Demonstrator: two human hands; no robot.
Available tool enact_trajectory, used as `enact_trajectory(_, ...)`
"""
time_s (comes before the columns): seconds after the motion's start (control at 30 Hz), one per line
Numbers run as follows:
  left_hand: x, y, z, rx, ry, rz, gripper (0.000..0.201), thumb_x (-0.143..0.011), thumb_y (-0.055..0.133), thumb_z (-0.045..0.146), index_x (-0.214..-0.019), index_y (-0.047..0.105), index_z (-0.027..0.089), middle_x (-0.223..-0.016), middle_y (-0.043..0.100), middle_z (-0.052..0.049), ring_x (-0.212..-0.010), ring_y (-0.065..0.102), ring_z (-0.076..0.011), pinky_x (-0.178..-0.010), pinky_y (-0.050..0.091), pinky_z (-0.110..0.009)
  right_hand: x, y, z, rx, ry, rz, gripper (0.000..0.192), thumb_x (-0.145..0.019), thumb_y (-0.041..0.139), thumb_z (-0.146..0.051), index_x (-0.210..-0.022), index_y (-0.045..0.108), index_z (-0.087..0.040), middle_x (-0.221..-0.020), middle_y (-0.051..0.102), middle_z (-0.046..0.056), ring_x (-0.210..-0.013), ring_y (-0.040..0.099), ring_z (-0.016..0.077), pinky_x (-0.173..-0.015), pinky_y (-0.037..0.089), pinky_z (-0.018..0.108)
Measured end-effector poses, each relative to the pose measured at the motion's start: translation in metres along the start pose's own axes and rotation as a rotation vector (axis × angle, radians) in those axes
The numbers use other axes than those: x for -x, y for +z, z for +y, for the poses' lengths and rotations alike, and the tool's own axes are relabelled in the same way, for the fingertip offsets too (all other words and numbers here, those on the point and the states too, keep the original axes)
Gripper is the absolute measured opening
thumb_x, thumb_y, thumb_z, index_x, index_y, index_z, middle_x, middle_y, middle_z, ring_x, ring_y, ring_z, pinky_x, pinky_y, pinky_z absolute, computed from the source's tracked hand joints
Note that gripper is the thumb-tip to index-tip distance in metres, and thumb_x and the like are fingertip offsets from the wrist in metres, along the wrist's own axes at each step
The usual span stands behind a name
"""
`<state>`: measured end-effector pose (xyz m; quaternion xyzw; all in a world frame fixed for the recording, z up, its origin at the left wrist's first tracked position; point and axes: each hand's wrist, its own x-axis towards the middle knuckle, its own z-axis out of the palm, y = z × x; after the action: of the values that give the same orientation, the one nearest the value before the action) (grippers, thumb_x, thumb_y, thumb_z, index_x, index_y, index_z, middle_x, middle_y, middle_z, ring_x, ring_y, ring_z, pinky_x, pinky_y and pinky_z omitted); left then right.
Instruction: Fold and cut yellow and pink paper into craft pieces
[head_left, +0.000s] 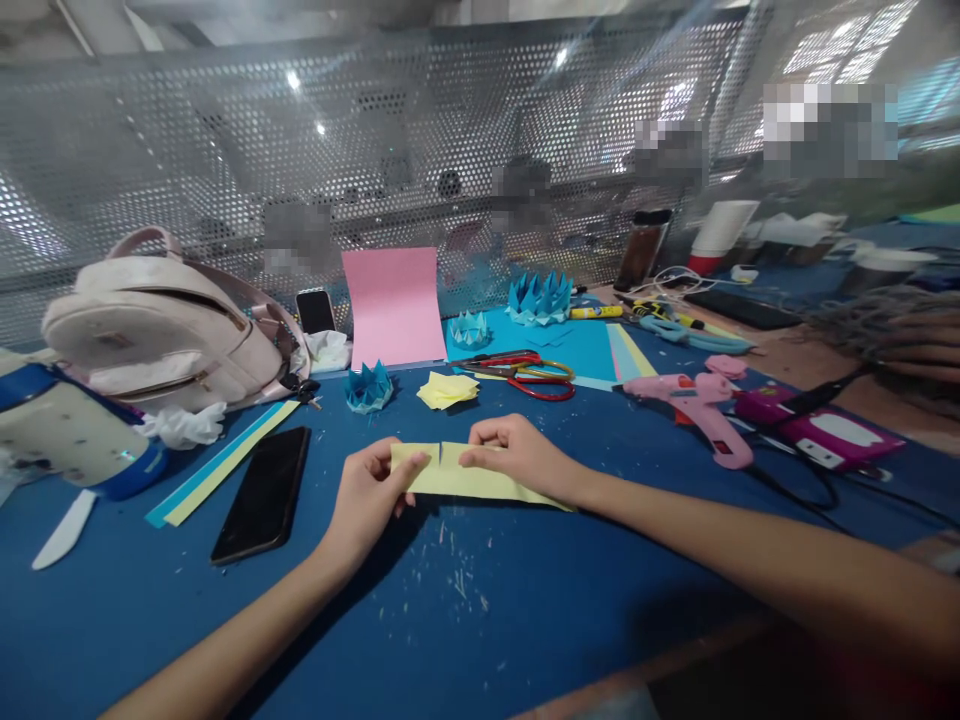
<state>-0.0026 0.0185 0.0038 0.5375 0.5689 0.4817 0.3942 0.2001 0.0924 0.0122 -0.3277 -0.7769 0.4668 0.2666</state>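
On the blue counter, head view: left hand and right hand both pinch a yellow paper strip held low over the centre; a black phone lies left, scissors and pink glue gun beyond.

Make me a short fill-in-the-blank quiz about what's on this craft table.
Both hands, left hand and right hand, hold a strip of ____ paper.
The phone lying left of the hands has a ____ screen.
The glue gun on the right is ____.
The scissors have ____ and yellow handles.

Missing words: yellow; black; pink; red
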Motion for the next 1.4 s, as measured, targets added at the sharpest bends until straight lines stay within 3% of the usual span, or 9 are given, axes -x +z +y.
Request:
enact_trajectory(0.37, -0.018, -0.032, -0.011, -0.170, 0.165, 0.098, 0.037, -0.085, 0.057, 0.051, -0.074, 0.059, 0.016, -0.051, 0.051, 0.005, -0.043, 0.047, -0.0109, -0.043, 0.034, -0.020, -0.007, -0.010, 0.005, 0.045, -0.073, 0.112, 0.042, -0.083, 0.060, -0.052, -0.065, 0.053, -0.015, -0.060, 0.040, -0.004, -0.056, 0.034, 0.0092, -0.052, 0.024, 0.023)
enact_trajectory(0.5, -0.033, -0.049, -0.017, -0.317, 0.268, 0.095, 0.028, -0.085, 0.056, 0.039, -0.071, 0.064, 0.017, -0.069, 0.064, -0.002, -0.068, 0.059, -0.0187, -0.065, 0.046, -0.028, -0.004, -0.006, 0.000, 0.001, -0.058, 0.013, 0.032, -0.086, 0.056, -0.046, -0.082, 0.059, -0.015, -0.069, 0.055, 0.000, -0.062, 0.048, 0.0122, -0.056, 0.034, 0.023)
enact_trajectory(0.63, -0.038, -0.061, -0.020, -0.409, 0.347, 0.200, 0.023, -0.084, 0.054, 0.029, -0.100, 0.067, 0.019, -0.104, 0.064, -0.008, -0.102, 0.058, -0.0262, -0.095, 0.042, -0.041, -0.001, -0.003, 0.002, -0.125, 0.074, -0.076, 0.033, -0.082, 0.062, -0.043, -0.100, 0.052, -0.017, -0.064, 0.058, -0.003, -0.056, 0.053, 0.0129, -0.053, 0.038, 0.022)
enact_trajectory(0.77, -0.029, -0.054, -0.012, -0.416, 0.409, 0.226, 0.027, -0.088, 0.053, 0.028, -0.112, 0.061, 0.020, -0.118, 0.056, -0.011, -0.117, 0.050, -0.0271, -0.105, 0.033, -0.046, 0.000, 0.000, 0.006, -0.254, 0.085, -0.153, 0.037, -0.081, 0.066, -0.041, -0.103, 0.048, -0.017, -0.075, 0.066, 0.002, -0.068, 0.063, 0.0171, -0.061, 0.047, 0.025)
enact_trajectory(0.9, -0.011, -0.030, -0.003, -0.347, 0.398, 0.033, 0.023, -0.092, 0.052, 0.029, -0.112, 0.059, 0.019, -0.105, 0.065, -0.007, -0.099, 0.062, -0.0205, -0.094, 0.046, -0.035, 0.005, 0.003, -0.001, -0.224, 0.089, -0.245, 0.033, -0.084, 0.063, -0.041, -0.104, 0.049, -0.018, -0.070, 0.063, -0.002, -0.058, 0.057, 0.0128, -0.055, 0.043, 0.022)
enact_trajectory(1.03, 0.005, -0.013, -0.001, -0.316, 0.358, -0.154, 0.019, -0.087, 0.058, 0.019, -0.106, 0.061, 0.018, -0.086, 0.068, -0.002, -0.080, 0.066, -0.0160, -0.076, 0.052, -0.026, 0.010, 0.004, -0.010, 0.072, -0.016, -0.280, 0.021, -0.091, 0.053, -0.038, -0.093, 0.058, -0.017, -0.055, 0.046, -0.007, -0.048, 0.037, 0.0080, -0.047, 0.028, 0.019)
enact_trajectory(1.17, 0.011, -0.010, -0.004, -0.364, 0.360, -0.232, 0.013, -0.081, 0.061, 0.008, -0.088, 0.065, 0.018, -0.078, 0.068, 0.001, -0.073, 0.063, -0.0146, -0.070, 0.049, -0.024, 0.012, 0.007, -0.011, 0.394, -0.136, -0.213, 0.021, -0.091, 0.053, -0.032, -0.083, 0.065, -0.018, -0.063, 0.056, -0.002, -0.058, 0.047, 0.0106, -0.055, 0.029, 0.022)
enact_trajectory(1.23, 0.011, -0.011, -0.007, -0.396, 0.373, -0.233, 0.020, -0.079, 0.063, 0.004, -0.093, 0.065, 0.019, -0.083, 0.068, 0.000, -0.078, 0.063, -0.0166, -0.074, 0.048, -0.028, 0.012, 0.010, -0.009, 0.477, -0.155, -0.195, 0.017, -0.090, 0.055, -0.029, -0.084, 0.067, -0.019, -0.073, 0.063, 0.000, -0.066, 0.053, 0.0123, -0.059, 0.031, 0.023)
enact_trajectory(1.4, 0.020, -0.012, -0.005, -0.758, 0.746, -0.160, 0.022, -0.091, 0.051, 0.008, -0.110, 0.060, 0.015, -0.111, 0.064, -0.011, -0.100, 0.057, -0.0260, -0.084, 0.045, -0.040, 0.011, 0.014, -0.008, 0.527, -0.071, -0.149, 0.013, -0.089, 0.054, -0.030, -0.084, 0.061, -0.020, -0.067, 0.060, -0.003, -0.059, 0.052, 0.0105, -0.055, 0.028, 0.022)
